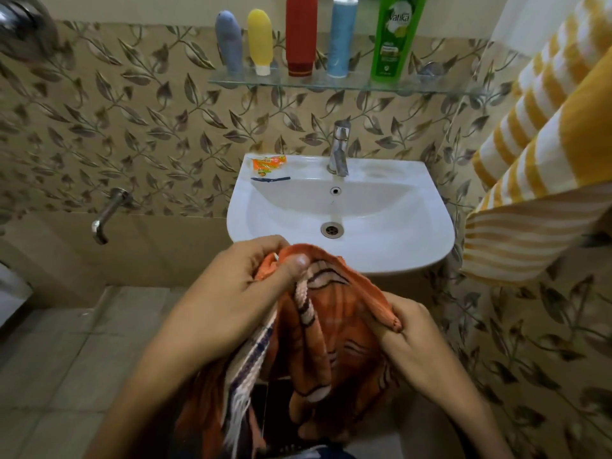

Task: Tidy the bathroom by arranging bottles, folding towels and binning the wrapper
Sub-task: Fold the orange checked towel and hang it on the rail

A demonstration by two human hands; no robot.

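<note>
Both hands are pinching the orange towel [318, 313] — left hand [238, 293] gripping its top edge, right hand [407, 329] clamping a fold — before the sink [414, 246].

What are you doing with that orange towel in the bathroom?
A person is holding an orange patterned towel in front of the white sink. The left hand pinches its top edge and the right hand grips another edge, so it hangs loose, not yet folded. Five bottles stand in a row on the glass shelf. An orange wrapper lies on the sink's rim. A yellow striped towel hangs at the right.
</note>
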